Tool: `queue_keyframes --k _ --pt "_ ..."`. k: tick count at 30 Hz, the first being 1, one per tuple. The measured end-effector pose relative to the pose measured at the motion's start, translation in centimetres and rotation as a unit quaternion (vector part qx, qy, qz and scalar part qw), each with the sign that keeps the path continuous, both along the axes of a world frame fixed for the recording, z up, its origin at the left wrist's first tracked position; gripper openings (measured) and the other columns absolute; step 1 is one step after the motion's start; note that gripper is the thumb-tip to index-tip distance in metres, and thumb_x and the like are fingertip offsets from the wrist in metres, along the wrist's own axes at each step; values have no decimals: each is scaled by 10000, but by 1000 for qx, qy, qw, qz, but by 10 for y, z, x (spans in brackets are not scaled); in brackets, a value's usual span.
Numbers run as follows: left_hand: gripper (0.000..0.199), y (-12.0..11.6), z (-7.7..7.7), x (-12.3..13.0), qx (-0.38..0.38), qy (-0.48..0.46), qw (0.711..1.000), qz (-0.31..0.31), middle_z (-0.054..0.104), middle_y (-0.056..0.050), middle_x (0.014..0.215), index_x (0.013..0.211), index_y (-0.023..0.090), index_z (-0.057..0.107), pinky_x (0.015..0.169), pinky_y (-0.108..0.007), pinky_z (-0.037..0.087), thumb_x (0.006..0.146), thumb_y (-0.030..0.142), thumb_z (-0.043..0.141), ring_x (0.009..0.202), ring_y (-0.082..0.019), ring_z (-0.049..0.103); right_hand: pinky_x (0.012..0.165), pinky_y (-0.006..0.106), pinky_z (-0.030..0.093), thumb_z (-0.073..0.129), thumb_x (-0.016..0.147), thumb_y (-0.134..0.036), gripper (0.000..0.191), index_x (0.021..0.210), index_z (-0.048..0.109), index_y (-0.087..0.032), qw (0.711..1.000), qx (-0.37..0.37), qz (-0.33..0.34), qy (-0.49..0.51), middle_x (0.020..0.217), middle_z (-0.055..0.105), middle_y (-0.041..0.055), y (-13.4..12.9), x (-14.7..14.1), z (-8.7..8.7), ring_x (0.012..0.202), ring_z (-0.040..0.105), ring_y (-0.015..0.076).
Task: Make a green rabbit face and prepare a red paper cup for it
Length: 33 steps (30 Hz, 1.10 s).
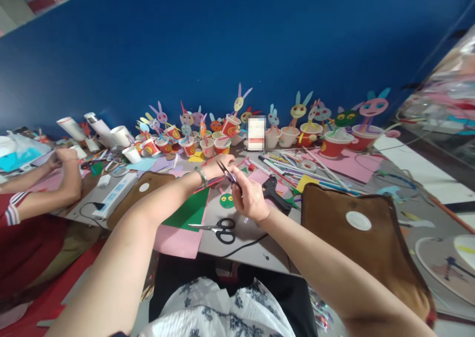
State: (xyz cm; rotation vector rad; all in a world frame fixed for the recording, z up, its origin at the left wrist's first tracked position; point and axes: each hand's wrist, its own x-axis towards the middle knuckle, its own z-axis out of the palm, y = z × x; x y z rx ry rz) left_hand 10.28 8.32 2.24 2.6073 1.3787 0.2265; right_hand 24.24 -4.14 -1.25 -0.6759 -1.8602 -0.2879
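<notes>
My right hand (250,193) is closed around small dark scissors (230,177) with purplish handles, their blades slightly apart and pointing up and left. Beside the blades, my left hand (217,167) has its fingers curled in; whatever it pinches is hidden. Below the hands lies a green paper disc with yellow eyes (226,201). Nearer me, black-handled scissors (222,229) rest on the table, blades over a green sheet (189,211) and a pink sheet (178,242). A black glue gun (276,194) lies just right of my right hand.
Paper cups with rabbit-faced figures (334,144) line the blue wall. Pipe cleaners and sticks (297,166) are strewn to the right. Brown cushions (334,218) flank the work spot. At left are a power strip (118,193) and another person's arms (55,188). A cable crosses the front edge.
</notes>
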Motion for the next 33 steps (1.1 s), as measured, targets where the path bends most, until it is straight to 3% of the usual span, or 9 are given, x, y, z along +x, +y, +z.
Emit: queue_keyframes --k 3,8,12,16,21,26,30,33 --pt "294 28 -9 45 -7 -32 999 -32 766 -82 1156 1187 151 712 890 -235 537 952 216 548 1021 -170 712 555 326 525 416 989 -126 646 1597 199 -124 998 57 5 -2 922 722 110 -1 1 4 623 625 197" --pt "365 64 -25 105 2 -43 997 -58 711 -139 1286 1270 138 698 1031 -299 495 961 162 506 1197 -224 659 523 314 487 415 960 -84 615 1554 258 -113 998 57 35 13 769 657 33 4 5 6 575 580 174" --pt "341 82 -33 136 -11 -19 997 -74 704 -159 1262 1253 148 710 1013 -320 502 974 189 520 1175 -249 664 507 311 454 390 938 -79 639 1555 229 -123 998 58 26 4 703 590 -10 6 9 5 543 539 168" --pt "259 90 -37 150 -29 8 996 -82 691 -133 1227 1180 160 707 989 -371 532 983 269 580 1138 -241 659 515 315 431 403 919 -88 644 1545 250 -95 997 65 29 -6 705 566 -9 7 9 2 551 517 168" --pt "399 93 -36 151 -36 10 996 -82 617 -108 1304 1302 170 592 936 -456 575 976 398 624 1110 -228 642 527 312 418 405 897 -81 648 1532 273 -86 997 63 29 -21 718 563 -7 6 8 -1 570 522 169" --pt "166 86 -25 134 -13 -49 997 -61 721 -145 1126 997 112 732 977 -374 525 945 184 593 1083 -244 672 504 310 416 399 908 -80 633 1528 275 -106 998 56 27 -17 685 557 -16 6 9 1 526 498 167" --pt "179 66 -13 92 -4 -106 994 -34 762 -131 1028 957 114 748 901 -317 522 904 170 586 989 -223 694 534 319 481 407 963 -106 591 1540 282 -101 997 60 30 26 729 619 23 8 11 6 547 540 178" --pt "172 37 -4 46 -23 -124 992 -25 773 -83 939 934 123 747 794 -270 521 872 183 598 877 -185 696 621 349 562 403 990 -138 578 1555 281 -155 998 46 10 51 946 723 107 11 14 7 684 663 214"
